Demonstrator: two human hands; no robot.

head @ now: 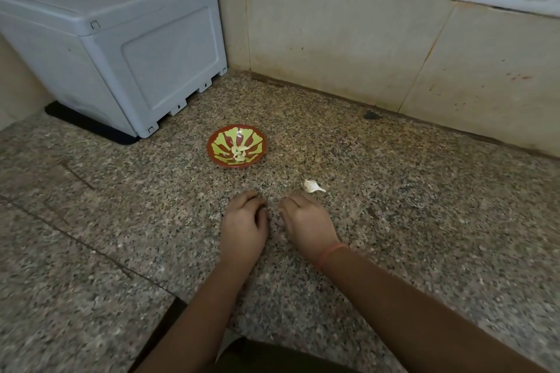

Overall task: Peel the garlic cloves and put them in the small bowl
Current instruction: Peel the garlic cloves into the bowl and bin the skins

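Resting my left hand (pixel 244 221) and right hand (pixel 306 221) on speckled granite table (pixel 121 221), fingers (pixel 248 197) loosely curled, empty. That white papery garlic clove (pixel 312 186): light, skin slippy; I'd pinch its plump middle.

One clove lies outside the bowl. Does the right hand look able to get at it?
Probably yes: the clove lies on bare counter just beyond the right hand, with nothing between them.

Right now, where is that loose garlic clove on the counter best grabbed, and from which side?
Pinch the garlic clove across its plump body from above, with the right hand, which lies nearest. It lies flat on the counter, its thin tail pointing right, likely too slim to grip firmly.
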